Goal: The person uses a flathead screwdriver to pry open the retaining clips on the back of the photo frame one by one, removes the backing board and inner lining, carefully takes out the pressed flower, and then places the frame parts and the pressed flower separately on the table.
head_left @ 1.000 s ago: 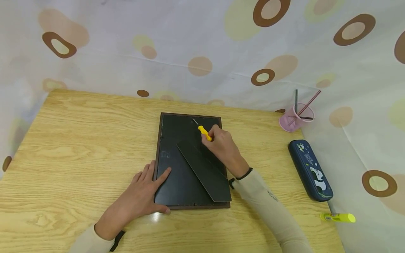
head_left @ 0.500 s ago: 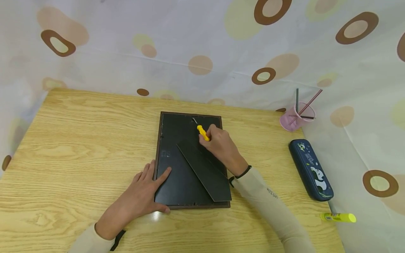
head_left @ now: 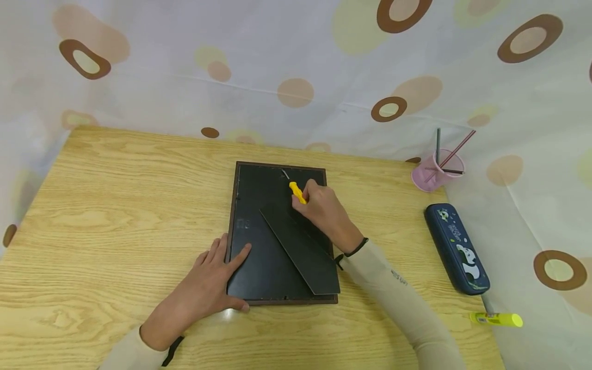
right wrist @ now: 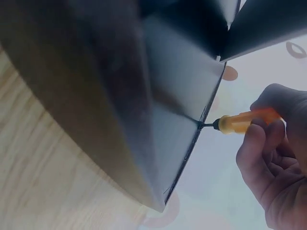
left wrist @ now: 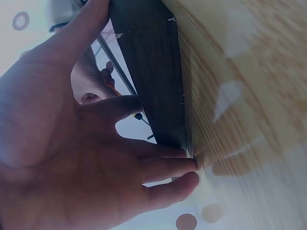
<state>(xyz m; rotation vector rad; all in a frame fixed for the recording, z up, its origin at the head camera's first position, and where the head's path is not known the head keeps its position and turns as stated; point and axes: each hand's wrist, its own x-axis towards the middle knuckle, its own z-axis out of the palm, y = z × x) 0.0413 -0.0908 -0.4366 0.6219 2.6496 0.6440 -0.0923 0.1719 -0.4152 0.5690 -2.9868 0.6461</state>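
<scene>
A dark picture frame (head_left: pixel 252 277) lies face down on the table, its black back upward. Its black easel leg (head_left: pixel 302 254) slants across the back toward the lower right. My right hand (head_left: pixel 327 216) pinches the yellow handle of a small screwdriver (head_left: pixel 297 192). In the right wrist view the screwdriver's tip (right wrist: pixel 202 125) meets the back panel near the frame's far edge. My left hand (head_left: pixel 210 280) rests on the near left corner, index finger on the back and thumb at the near edge. In the left wrist view, its other fingers lie along the frame's side (left wrist: pixel 153 76).
A pink cup (head_left: pixel 423 177) with several pencils or sticks stands at the back right. Closer along the right edge lie a navy panda pencil case (head_left: pixel 458 249) and a yellow highlighter-like tube (head_left: pixel 497 319). A patterned cloth (head_left: pixel 259 67) hangs behind the wood-grain table (head_left: pixel 125 205).
The screwdriver's handle and my right hand have shifted slightly, with the tip staying near the frame's far edge. The whole head view has drifted a little. My left hand keeps its place.
</scene>
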